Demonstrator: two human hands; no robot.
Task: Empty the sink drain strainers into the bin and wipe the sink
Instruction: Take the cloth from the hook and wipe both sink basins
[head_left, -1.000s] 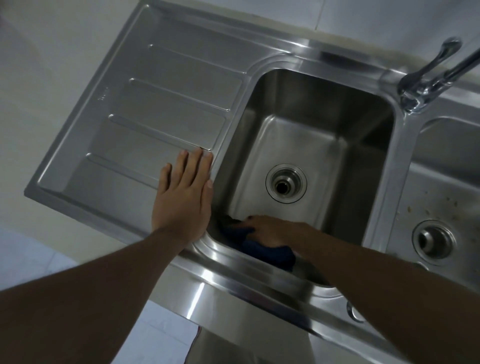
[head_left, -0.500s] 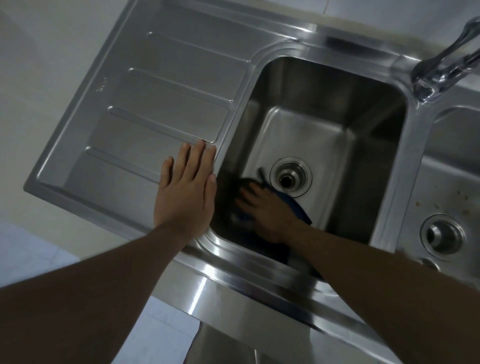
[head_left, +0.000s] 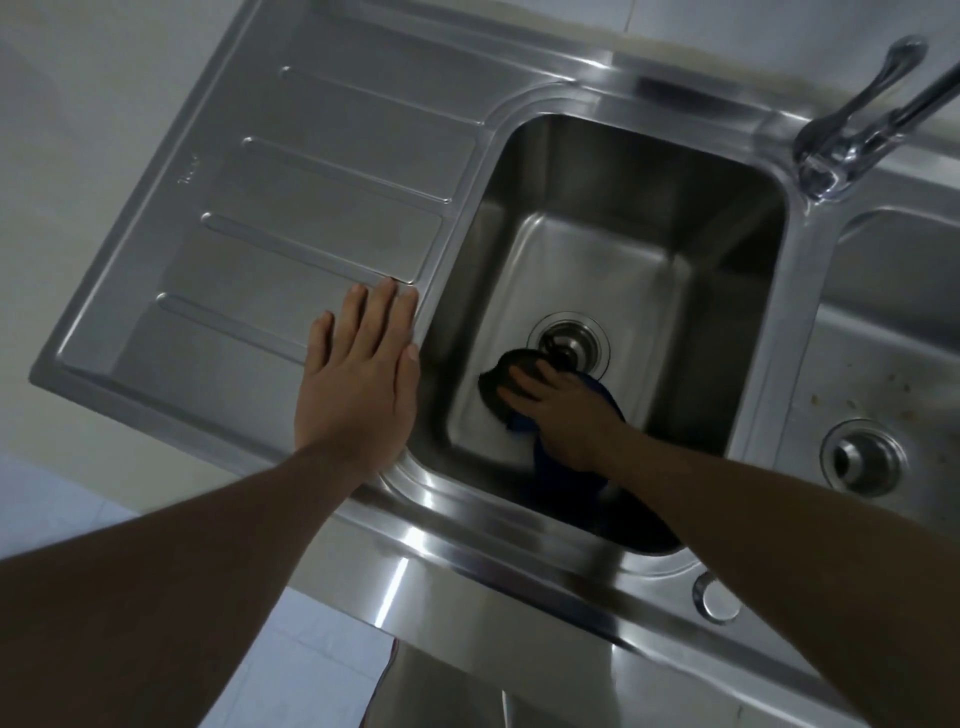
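Observation:
The steel sink's left basin (head_left: 623, 218) fills the middle of the head view. My right hand (head_left: 561, 410) is down inside it, fingers spread flat, pressing a dark blue cloth (head_left: 501, 379) onto the basin floor right beside the round drain strainer (head_left: 569, 340). The cloth's edge overlaps the strainer's near rim. My left hand (head_left: 358, 374) lies flat on the ribbed draining board (head_left: 311, 208) at the basin's left edge. A second strainer (head_left: 862, 457) sits in the right basin (head_left: 893, 332), whose floor carries brown specks.
A chrome tap (head_left: 852, 130) stands at the back between the two basins. A round metal cap (head_left: 719, 597) sits on the front rim. Pale floor tiles show below the sink's front edge at lower left.
My right hand has slid the cloth from the basin's near left corner across the floor up to the drain strainer. My left hand stays flat on the draining board.

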